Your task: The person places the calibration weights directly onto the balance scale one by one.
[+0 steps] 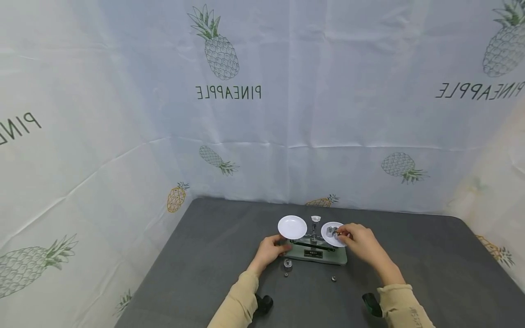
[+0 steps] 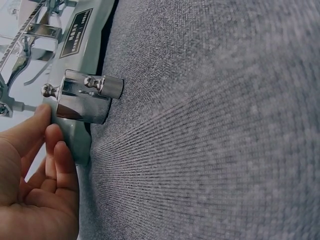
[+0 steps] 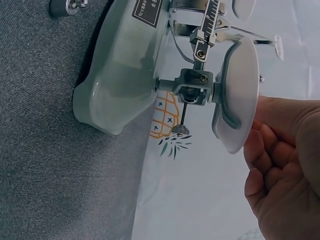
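A green balance scale (image 1: 324, 257) stands on the grey table with two white pans. My left hand (image 1: 270, 249) holds the left end of its base, thumb and curled fingers at the edge in the left wrist view. Over the right pan (image 1: 328, 240), my right hand (image 1: 361, 241) pinches at a small metal weight (image 1: 336, 231), beside another metal weight (image 1: 330, 232) on that pan. The rim hides these fingertips in the right wrist view. The left pan (image 1: 292, 227) holds nothing and sits higher than the right one.
In front of the base stand a large knobbed weight (image 2: 82, 107) and a small one (image 2: 112, 86). A third weight (image 1: 334, 278) lies farther right. Dark objects (image 1: 264, 304) sit at both wrists. A pineapple-print curtain (image 1: 266, 173) hangs behind the table (image 1: 197, 273).
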### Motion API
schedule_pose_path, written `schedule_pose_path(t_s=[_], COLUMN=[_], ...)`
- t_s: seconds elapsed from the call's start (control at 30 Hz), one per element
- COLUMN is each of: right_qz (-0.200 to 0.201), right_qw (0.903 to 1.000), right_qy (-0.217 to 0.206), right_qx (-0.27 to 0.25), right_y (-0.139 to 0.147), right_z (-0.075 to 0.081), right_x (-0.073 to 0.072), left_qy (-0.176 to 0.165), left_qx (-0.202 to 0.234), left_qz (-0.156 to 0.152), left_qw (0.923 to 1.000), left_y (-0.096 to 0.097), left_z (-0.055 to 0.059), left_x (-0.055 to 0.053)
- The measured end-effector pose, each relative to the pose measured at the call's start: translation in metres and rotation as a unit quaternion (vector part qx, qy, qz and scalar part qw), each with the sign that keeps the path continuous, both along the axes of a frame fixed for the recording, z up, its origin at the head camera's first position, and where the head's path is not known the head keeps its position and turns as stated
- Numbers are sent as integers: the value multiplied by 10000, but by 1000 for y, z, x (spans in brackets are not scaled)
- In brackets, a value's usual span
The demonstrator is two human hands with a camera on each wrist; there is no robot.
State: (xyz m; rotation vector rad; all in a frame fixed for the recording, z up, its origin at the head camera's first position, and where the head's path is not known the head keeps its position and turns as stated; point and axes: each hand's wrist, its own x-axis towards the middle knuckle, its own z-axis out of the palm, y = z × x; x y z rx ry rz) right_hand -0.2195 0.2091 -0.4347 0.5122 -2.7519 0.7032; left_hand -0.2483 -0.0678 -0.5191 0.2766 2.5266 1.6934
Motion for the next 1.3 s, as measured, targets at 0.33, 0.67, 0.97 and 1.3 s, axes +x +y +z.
schedule_pose_path(t_s=[0.33,0.67,0.97,1.3], right_qz=[-70,-147,-147,159], right_qw=[9998,9998,9997,9938], right_qy=[95,53,202,1040], right_qx=[142,89,35,-361], right_y=[-2,-3,0,0], right_z=[0,0,-1,-7], right_x=[-2,0,7,24], left_qy=[1,76,92,40], left_qx=[-64,-107,-141,-66], left_qz=[33,-4,15,14], left_qw=[10000,9999,9999,10000], left_y=[1,1,2,0], left_z=[2,2,4,4], left_x=[1,2,4,3])
